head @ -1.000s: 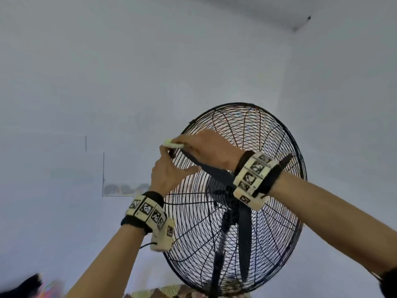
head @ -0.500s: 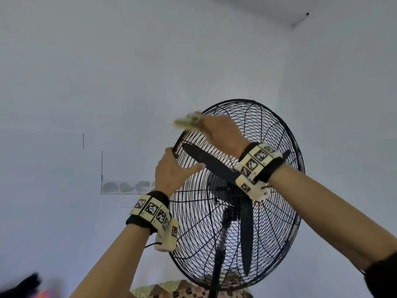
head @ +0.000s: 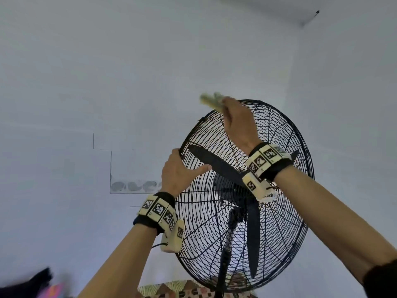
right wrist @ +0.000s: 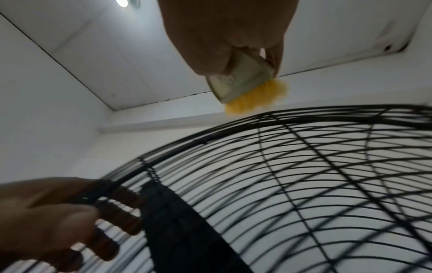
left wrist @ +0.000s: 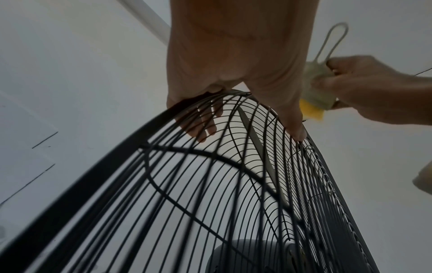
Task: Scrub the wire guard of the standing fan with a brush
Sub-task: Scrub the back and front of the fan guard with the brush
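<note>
one black round wire guard (head: 279, 134) of one standing fan is seen, upright on a black pole (head: 223, 263); three dark blades (head: 217, 163) are enclosed inside it. one brush (right wrist: 243, 81), pale green body with yellow bristles and a grey wire loop handle (left wrist: 332, 41), is held in the closed grip of the right hand (head: 238, 123), at the guard's upper rim; contact of bristles with wire cannot be told. the guard's upper-left rim is clasped by the left hand (head: 179, 172), fingers (left wrist: 201, 125) curled behind the wires, thumb in front. two marker-covered wristbands are counted. a patterned cloth (head: 171, 290) is noted below.
</note>
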Tool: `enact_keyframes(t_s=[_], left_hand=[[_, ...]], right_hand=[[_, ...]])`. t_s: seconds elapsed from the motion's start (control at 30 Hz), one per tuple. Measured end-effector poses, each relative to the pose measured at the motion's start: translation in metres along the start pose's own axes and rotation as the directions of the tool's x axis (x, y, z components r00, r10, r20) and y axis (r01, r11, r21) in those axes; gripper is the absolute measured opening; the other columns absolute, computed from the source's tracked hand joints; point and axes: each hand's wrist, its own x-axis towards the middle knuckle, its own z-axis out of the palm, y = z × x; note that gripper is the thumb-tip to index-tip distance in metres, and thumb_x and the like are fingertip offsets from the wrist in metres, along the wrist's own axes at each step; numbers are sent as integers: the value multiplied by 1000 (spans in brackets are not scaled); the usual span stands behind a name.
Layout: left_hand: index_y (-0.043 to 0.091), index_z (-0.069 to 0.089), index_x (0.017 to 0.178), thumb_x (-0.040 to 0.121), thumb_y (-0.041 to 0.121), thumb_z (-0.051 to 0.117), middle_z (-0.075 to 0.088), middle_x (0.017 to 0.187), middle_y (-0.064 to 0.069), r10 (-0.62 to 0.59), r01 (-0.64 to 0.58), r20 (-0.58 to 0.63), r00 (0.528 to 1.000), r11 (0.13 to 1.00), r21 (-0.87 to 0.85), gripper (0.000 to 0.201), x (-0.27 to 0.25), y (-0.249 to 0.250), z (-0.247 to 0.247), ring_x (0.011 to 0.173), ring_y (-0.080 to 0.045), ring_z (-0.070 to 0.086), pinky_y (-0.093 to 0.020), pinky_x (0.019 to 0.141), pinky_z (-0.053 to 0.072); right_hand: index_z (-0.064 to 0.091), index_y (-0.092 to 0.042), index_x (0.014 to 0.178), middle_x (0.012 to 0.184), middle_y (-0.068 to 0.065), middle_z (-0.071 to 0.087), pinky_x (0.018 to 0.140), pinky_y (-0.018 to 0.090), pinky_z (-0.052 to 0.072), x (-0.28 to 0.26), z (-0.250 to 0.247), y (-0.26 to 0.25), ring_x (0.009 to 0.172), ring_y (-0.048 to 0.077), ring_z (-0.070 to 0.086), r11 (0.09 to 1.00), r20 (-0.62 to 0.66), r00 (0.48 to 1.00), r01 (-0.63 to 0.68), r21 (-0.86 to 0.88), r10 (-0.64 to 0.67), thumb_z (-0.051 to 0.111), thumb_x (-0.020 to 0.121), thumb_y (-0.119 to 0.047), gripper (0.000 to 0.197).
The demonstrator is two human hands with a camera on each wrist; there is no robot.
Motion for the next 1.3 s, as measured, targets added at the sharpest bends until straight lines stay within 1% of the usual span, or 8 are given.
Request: enact_keyframes(t_s=[0.1, 0.3, 0.47, 0.6, 0.7, 0.8, 1.07, 1.3], left_hand=[[17, 44, 142, 51, 95, 70, 60, 137, -4, -9, 9, 5, 1000, 1000, 7, 124, 0, 0, 1, 126, -26, 57, -48, 104, 52], [18, 41, 148, 64, 76, 82, 57, 146, -5, 22, -22, -25, 999, 1000, 17, 110, 3, 2, 3, 132, -26, 55, -42, 106, 47], [17, 46, 139, 59, 82, 81, 61, 135, -3, 13, -13, -23, 1000, 1000, 6, 109, -1, 1, 1, 123, -25, 58, -41, 99, 51], [17, 45, 141, 60, 81, 81, 60, 137, -4, 11, -11, -24, 1000, 1000, 4, 110, 0, 2, 3, 125, -25, 57, -41, 100, 50], [17, 46, 140, 61, 79, 82, 61, 135, -3, 16, -15, -38, 999, 1000, 16, 107, 1, 3, 4, 123, -24, 58, -37, 97, 48], [17, 43, 145, 64, 73, 84, 58, 142, -3, 16, -15, -47, 999, 1000, 17, 106, 1, 4, 4, 129, -24, 56, -35, 99, 45], [15, 45, 140, 63, 76, 83, 60, 135, -4, 28, -27, -36, 999, 999, 16, 105, -2, 5, 3, 125, -24, 57, -35, 97, 46], [17, 45, 142, 66, 72, 83, 60, 137, -2, 25, -24, -38, 999, 1000, 16, 101, 1, 5, 2, 125, -22, 59, -35, 97, 46]], right_hand=[[63, -6, 126, 108, 14, 71, 73, 46, 53, -5, 2, 20, 87, 26, 57, 992, -65, 997, -59, -114, 52, 54, 99, 1, 29], [65, -5, 123, 109, 7, 72, 70, 27, 45, -54, 12, -26, 88, 21, 56, 894, 241, 862, 443, 73, -446, 55, 95, -5, 30], [61, -13, 130, 108, 9, 73, 74, 34, 51, -18, 1, 4, 88, 26, 61, 982, -31, 982, 188, 6, -188, 56, 96, 4, 39], [62, -16, 137, 118, 7, 72, 81, 39, 54, -12, -1, 27, 98, 27, 61, 996, -14, 1000, 9, -92, -10, 55, 96, 5, 47], [66, -8, 130, 112, 12, 74, 73, 37, 54, -34, 6, 6, 91, 29, 63, 982, 91, 980, 182, -44, -177, 61, 92, 7, 41], [65, -5, 127, 107, 9, 74, 69, 28, 47, -51, 9, -19, 86, 21, 61, 905, 255, 869, 413, 101, -425, 61, 92, -3, 35], [61, -17, 137, 102, 11, 73, 70, 39, 54, -9, -8, 26, 80, 23, 58, 998, -20, 1000, 14, -58, -15, 55, 99, 2, 43], [63, -9, 133, 90, 9, 69, 58, 33, 50, -58, 6, -22, 76, 14, 51, 926, 251, 893, 345, 152, -374, 60, 95, -5, 38]])
